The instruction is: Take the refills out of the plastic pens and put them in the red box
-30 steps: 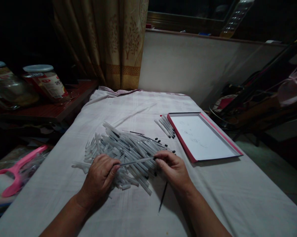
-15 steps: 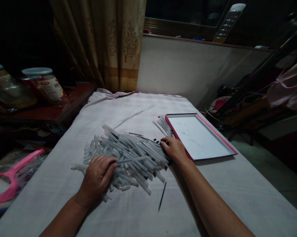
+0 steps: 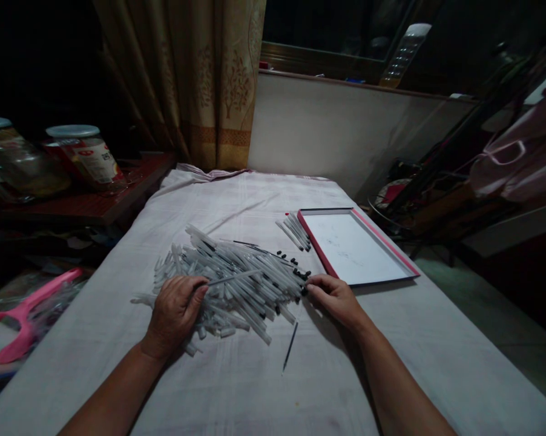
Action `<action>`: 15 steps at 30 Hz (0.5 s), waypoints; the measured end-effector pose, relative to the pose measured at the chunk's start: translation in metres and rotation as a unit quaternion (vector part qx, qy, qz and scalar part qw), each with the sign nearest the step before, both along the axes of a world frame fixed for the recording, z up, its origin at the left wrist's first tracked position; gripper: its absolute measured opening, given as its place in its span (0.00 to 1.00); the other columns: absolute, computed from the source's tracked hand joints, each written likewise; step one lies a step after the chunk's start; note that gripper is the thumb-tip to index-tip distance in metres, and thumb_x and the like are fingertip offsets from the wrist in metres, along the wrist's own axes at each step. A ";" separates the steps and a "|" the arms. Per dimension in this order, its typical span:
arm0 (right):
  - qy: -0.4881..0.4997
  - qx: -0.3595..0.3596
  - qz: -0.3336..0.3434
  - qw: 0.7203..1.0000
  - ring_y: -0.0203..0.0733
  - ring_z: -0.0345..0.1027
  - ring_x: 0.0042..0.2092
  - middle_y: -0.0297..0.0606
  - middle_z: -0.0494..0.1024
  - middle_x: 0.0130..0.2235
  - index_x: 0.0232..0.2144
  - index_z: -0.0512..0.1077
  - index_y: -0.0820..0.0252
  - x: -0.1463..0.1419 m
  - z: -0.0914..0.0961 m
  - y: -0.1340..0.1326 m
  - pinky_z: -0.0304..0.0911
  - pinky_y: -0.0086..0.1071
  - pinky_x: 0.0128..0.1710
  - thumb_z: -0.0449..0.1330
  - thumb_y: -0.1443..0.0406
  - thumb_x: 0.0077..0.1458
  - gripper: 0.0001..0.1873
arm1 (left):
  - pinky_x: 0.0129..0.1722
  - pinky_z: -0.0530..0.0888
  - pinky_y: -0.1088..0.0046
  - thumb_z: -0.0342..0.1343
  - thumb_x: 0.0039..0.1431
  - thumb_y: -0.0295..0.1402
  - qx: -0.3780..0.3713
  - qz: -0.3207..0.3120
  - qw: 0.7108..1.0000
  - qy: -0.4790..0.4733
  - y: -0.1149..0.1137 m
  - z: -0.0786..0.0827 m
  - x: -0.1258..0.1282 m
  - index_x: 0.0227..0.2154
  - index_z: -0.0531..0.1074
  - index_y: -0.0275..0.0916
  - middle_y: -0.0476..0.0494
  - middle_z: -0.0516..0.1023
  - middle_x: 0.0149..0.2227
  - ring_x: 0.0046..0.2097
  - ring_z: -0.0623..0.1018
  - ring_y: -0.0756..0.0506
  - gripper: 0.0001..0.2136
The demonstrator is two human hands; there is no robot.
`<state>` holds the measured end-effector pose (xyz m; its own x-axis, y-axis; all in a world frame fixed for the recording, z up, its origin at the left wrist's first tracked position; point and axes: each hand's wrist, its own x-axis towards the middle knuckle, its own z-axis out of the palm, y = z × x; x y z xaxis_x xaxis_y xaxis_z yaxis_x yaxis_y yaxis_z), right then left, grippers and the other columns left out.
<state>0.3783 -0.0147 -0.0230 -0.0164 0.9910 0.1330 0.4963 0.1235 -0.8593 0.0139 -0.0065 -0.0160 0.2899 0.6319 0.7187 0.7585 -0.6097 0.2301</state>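
A heap of clear plastic pen barrels (image 3: 230, 284) lies in the middle of a table under a white cloth (image 3: 236, 387). My left hand (image 3: 175, 312) rests on the heap's near left side, fingers closed round one barrel that points to the right. My right hand (image 3: 334, 297) is at the heap's right end, fingertips pinched at small black caps (image 3: 302, 275). A thin black refill (image 3: 290, 346) lies loose on the cloth between my hands. Beside a shallow red-rimmed tray (image 3: 321, 257) lie several finished pens (image 3: 295, 231).
Two lidded jars (image 3: 85, 154) stand on a dark wooden shelf at the left. A pink plastic tool (image 3: 23, 306) lies lower left. A patterned curtain (image 3: 200, 79) hangs behind the table. Dark clutter and a pink garment (image 3: 518, 157) fill the right side.
My right hand let go of the barrel's far end, reached out toward the caps by the tray, then drew back to the heap's right end. My left hand still holds the barrel.
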 end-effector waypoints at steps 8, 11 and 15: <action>-0.196 0.007 0.155 0.968 0.42 0.74 0.36 0.38 0.80 0.35 0.36 0.81 0.56 -0.001 0.007 -0.022 0.65 0.33 0.37 0.62 0.67 0.53 0.09 | 0.40 0.74 0.67 0.47 0.69 0.41 -0.016 0.038 0.999 -0.017 0.002 -0.006 0.001 0.36 0.74 0.41 0.45 0.80 0.32 0.35 0.79 0.44 0.14; -0.237 0.028 0.172 0.956 0.42 0.74 0.37 0.38 0.79 0.35 0.32 0.80 0.55 -0.003 0.004 -0.021 0.64 0.32 0.38 0.62 0.68 0.55 0.06 | 0.39 0.74 0.67 0.46 0.69 0.41 -0.013 0.046 0.999 -0.021 0.003 -0.008 0.001 0.36 0.74 0.40 0.45 0.80 0.32 0.35 0.79 0.43 0.14; -0.243 0.045 0.176 0.953 0.41 0.73 0.38 0.38 0.78 0.36 0.31 0.79 0.56 -0.003 0.002 -0.019 0.64 0.31 0.38 0.62 0.69 0.55 0.05 | 0.39 0.74 0.68 0.46 0.69 0.42 -0.021 0.057 0.998 -0.024 0.004 -0.008 -0.001 0.36 0.74 0.41 0.45 0.80 0.32 0.35 0.79 0.43 0.14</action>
<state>0.3752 -0.0335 -0.0208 -0.4278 0.8973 0.1093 0.7471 0.4190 -0.5160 0.0134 -0.0028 -0.0240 0.1802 0.6891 0.7019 0.8105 -0.5083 0.2910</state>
